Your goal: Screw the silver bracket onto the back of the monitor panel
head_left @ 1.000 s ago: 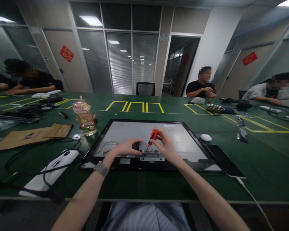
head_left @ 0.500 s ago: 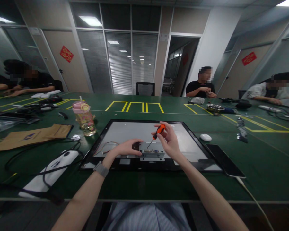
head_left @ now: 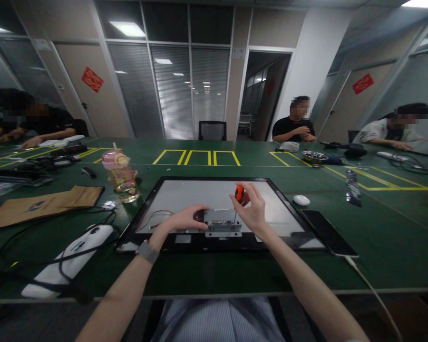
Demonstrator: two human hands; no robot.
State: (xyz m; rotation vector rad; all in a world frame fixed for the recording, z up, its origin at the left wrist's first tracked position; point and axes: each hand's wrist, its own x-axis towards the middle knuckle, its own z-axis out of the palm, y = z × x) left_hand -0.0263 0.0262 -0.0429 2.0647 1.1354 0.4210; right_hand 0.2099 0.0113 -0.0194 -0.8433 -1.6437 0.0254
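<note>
A grey metal bracket [head_left: 217,229] with ports along it lies on a flat display panel [head_left: 196,192] with a black frame. My left hand [head_left: 183,219] grips the bracket's left end, thumb in front and fingers behind, beside a dark part partly hidden by the hand. In my right hand [head_left: 252,206] is a screwdriver [head_left: 239,192] with an orange and black handle, pinched between thumb and fingers. Its thin shaft points almost straight down at the bracket's right end; whether the tip sits in a screw is too small to tell.
Left of the panel stand a pink-lidded bottle [head_left: 123,178], a paper bag [head_left: 39,205] and a white power strip [head_left: 69,261] with black cables. To the right lie a white case [head_left: 301,200] and a phone [head_left: 330,232] with its cable. Other people sit across the green table [head_left: 214,275].
The screwdriver has swung from a slant toward the bracket's middle to nearly upright over its right end. My right hand has turned with it; the left keeps its hold.
</note>
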